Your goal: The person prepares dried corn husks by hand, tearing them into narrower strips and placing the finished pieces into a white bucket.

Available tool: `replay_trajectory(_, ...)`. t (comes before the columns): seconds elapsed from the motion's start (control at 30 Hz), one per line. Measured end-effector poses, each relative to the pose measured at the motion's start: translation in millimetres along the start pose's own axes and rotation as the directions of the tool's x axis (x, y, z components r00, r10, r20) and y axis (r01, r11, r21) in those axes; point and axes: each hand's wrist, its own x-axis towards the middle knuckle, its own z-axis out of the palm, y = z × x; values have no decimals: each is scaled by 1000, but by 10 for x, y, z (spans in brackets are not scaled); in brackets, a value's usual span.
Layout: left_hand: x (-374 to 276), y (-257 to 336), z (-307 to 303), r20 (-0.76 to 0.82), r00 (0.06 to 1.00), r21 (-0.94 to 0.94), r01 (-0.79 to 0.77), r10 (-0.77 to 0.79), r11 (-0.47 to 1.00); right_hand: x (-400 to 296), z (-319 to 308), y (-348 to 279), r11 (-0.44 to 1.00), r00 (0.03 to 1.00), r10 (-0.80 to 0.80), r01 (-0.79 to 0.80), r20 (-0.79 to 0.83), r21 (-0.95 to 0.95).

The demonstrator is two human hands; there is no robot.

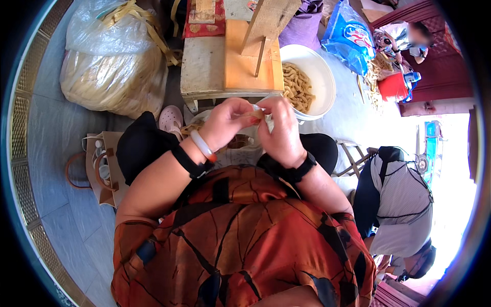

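Note:
Both my hands meet in front of me, close to the near edge of a low table (203,78). My left hand (226,122) pinches a small tan strip (257,114) between thumb and fingers. On the same piece, the fingertips of my right hand (282,132) are closed from the other side. Fingers cover most of the strip. A bit of white material shows beside the right fingers; what it is I cannot tell. Just beyond my right hand stands a white bucket (326,80) partly filled with tan, twisted pieces (297,86).
A wooden board with an upright post (264,28) sits on the table. To the left are a plastic sack of pale strips (115,73) and a handled bag (101,169). Blue bag (349,38) and red bucket (393,87) lie right. One person (402,207) bends nearby; another (395,34) sits farther off.

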Motion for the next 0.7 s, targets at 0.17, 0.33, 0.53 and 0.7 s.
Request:
replay_trajectory(0.17, -37, 215, -21, 200, 971, -365, 195, -128, 910, 3, -102, 24, 974, 976, -218, 218, -10, 65)
replay_trajectory(0.33, -26, 114, -48, 120, 986, -126, -99, 114, 987, -15, -92, 52, 993, 988, -89, 78, 130, 86)
replay_trajectory(0.53, -53, 173, 53, 44, 987, 107, -162, 158, 981, -16, -92, 44, 994, 981, -85, 70, 177, 88)
replay_trajectory(0.7, -14, 441, -98, -77, 940, 455, -263, 332, 851, -91, -264, -118, 956, 958, 50, -128, 283, 265)
